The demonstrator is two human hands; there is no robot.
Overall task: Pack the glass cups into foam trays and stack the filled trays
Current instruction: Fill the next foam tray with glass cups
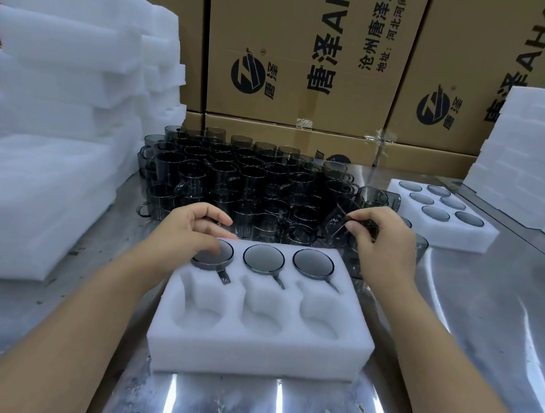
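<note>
A white foam tray (258, 347) lies in front of me on the steel table. Its far row holds three dark glass cups upside down, such as the middle cup (263, 257); its near row of three pockets is bare. My left hand (193, 231) hovers over the far left cup (212, 257) with its fingers loosely curled, holding nothing. My right hand (379, 242) pinches a tilted smoky glass cup (343, 224) by its handle at the edge of the cluster of loose glass cups (240, 182) behind the tray.
A second foam tray (439, 222) filled with cups sits at the right. Stacks of foam trays (58, 80) rise on the left, and more foam (538, 158) on the far right. Cardboard boxes (308, 57) wall off the back.
</note>
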